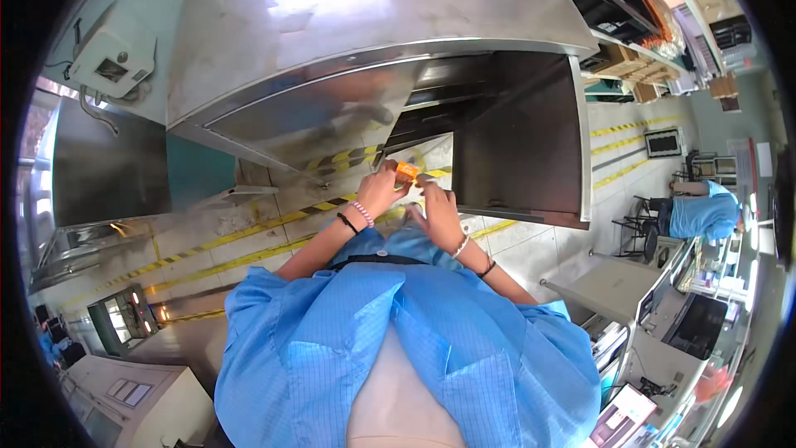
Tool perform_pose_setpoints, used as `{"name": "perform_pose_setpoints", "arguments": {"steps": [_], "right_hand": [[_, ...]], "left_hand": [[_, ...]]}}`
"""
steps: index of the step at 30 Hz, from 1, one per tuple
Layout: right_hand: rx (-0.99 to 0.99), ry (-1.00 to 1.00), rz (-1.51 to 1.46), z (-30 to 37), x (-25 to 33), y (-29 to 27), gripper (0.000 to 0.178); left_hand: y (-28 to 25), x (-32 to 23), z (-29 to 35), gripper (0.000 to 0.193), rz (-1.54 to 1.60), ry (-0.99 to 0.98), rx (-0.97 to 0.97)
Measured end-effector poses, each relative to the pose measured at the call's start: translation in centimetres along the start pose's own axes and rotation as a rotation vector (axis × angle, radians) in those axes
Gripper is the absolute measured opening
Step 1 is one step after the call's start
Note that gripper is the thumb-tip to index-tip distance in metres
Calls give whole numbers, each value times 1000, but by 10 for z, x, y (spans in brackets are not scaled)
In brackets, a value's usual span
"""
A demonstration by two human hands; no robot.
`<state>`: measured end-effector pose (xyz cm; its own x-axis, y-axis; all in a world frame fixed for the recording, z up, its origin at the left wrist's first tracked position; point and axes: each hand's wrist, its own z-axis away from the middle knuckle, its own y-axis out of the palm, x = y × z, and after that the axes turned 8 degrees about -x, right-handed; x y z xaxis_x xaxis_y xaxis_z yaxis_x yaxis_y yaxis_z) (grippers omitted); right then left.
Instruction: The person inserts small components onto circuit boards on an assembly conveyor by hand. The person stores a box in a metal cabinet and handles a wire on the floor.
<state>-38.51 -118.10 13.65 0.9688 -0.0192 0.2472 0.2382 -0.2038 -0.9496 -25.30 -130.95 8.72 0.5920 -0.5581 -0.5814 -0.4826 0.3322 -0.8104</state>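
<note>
In front of my waist, my left hand is closed on a small orange block-shaped object, holding it between fingers and thumb. What kind of thing it is I cannot make out. My right hand has its bent fingertips at the right end of the same object, where a small yellowish bit shows. Just beyond both hands stands a large metal cabinet with an open front. Its brown metal door hangs swung out to the right of my hands.
Yellow and black floor tape crosses the tiled floor. A white control box is mounted at the far left. On the right are a shelf of cartons, a bench with a monitor, and a person in blue.
</note>
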Motion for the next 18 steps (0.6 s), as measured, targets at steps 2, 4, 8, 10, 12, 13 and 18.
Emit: {"name": "perform_pose_setpoints", "arguments": {"steps": [2, 4, 8, 10, 12, 13, 18], "right_hand": [[-230, 245, -494, -2, -28, 21, 56], [-326, 352, -690, -9, -47, 30, 44], [-195, 302, -796, -17, -98, 33, 31], [-258, 336, -850, -25, -120, 39, 30], [-251, 415, -753, -37, -148, 49, 28], [-249, 455, -742, -42, -172, 69, 28], [-420, 346, -521, -89, -232, 109, 28]], "left_hand": [[6, -23, -11, 53, -9, 34, 29], [14, -36, -15, 53, -4, 32, 39], [39, -49, -33, 56, -15, 95, -33], [45, -56, -41, 62, -10, -3, 67], [58, -54, -41, 67, 106, -27, -9], [68, -47, -39, 65, 86, -28, -13], [86, 9, 6, 48, 147, -169, 8]]}}
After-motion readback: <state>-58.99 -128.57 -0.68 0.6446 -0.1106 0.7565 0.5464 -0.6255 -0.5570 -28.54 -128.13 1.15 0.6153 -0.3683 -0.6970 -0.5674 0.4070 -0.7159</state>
